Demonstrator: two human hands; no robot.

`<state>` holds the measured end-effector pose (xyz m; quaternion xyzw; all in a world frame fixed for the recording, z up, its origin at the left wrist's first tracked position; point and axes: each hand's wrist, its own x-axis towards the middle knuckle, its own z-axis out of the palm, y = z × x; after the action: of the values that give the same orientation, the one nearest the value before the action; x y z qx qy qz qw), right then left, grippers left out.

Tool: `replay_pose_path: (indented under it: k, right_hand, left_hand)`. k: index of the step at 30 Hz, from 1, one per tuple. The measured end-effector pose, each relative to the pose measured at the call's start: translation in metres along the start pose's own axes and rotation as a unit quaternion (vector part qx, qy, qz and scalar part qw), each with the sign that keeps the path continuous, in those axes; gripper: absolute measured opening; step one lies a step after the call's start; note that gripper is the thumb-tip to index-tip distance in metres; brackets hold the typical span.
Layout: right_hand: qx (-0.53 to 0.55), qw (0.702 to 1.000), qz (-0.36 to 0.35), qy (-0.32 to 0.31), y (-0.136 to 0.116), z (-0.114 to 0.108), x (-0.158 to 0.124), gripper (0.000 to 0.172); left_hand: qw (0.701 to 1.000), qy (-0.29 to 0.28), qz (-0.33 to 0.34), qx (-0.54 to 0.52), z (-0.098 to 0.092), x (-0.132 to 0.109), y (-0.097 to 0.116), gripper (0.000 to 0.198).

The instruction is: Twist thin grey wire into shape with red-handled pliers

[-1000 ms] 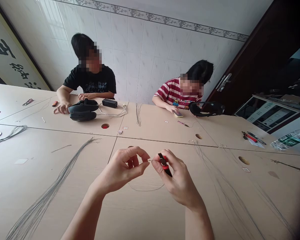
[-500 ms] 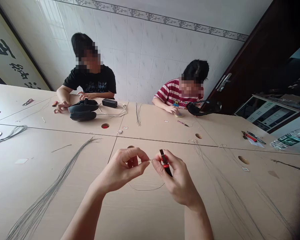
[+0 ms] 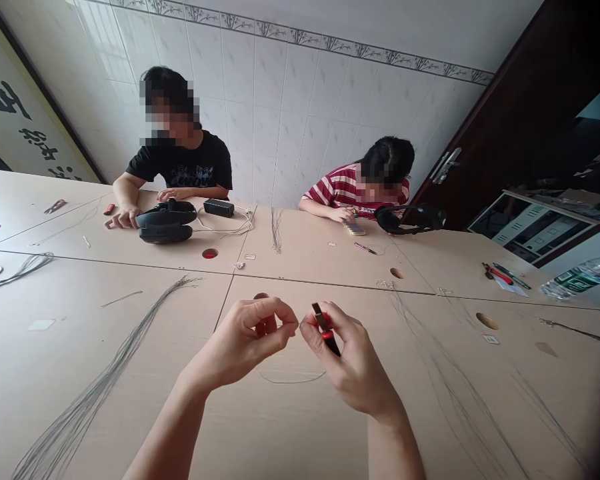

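Head view: my left hand (image 3: 247, 341), one, thumb and forefinger pinched on a thin wire (image 3: 293, 383), its curve showing below, between both hands. My right hand (image 3: 349, 353), one, closed around red-and-black pliers (image 3: 324, 323). Wire bundle (image 3: 116, 367), one, on the table (image 3: 280, 437), left of my hands.

Bare forearms (image 3: 174, 417) point toward the desk's (image 3: 280, 427) far edge; left hand (image 3: 250, 339) and right hand (image 3: 354, 363) nearly touch, both pinching.

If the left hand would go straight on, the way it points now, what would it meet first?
The left hand would probably meet the right hand first, close ahead in the picture; a single view leaves depth unclear.
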<state>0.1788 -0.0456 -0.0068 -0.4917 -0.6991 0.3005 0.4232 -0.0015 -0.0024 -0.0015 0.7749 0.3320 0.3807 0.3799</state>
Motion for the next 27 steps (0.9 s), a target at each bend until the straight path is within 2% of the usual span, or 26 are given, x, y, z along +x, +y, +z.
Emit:
replay_pose_path:
  k: [5,12,19,27]
  right_hand:
    - [-0.006,1.000,-0.004,0.003,0.0006,0.0008,0.0007,0.018]
    - [0.042,0.999,0.003,0.027,-0.0033,-0.0040,0.0019,0.014]
    - [0.046,0.999,0.010,0.009,-0.0050,-0.0036,0.0028,0.022]
    - [0.049,0.999,0.015,0.013,-0.0028,-0.0010,0.0036,0.023]
  left_hand:
    - [1.000,-0.006,0.002,0.006,-0.0012,-0.0014,-0.0003,0.012]
    - [1.000,-0.005,-0.009,-0.002,-0.0018,-0.0021,0.0011,0.011]
    - [0.999,-0.025,-0.012,-0.027,-0.0006,-0.0019,0.0015,0.011]
    - [0.999,0.014,-0.004,-0.050,-0.0006,-0.0028,-0.0026,0.010]
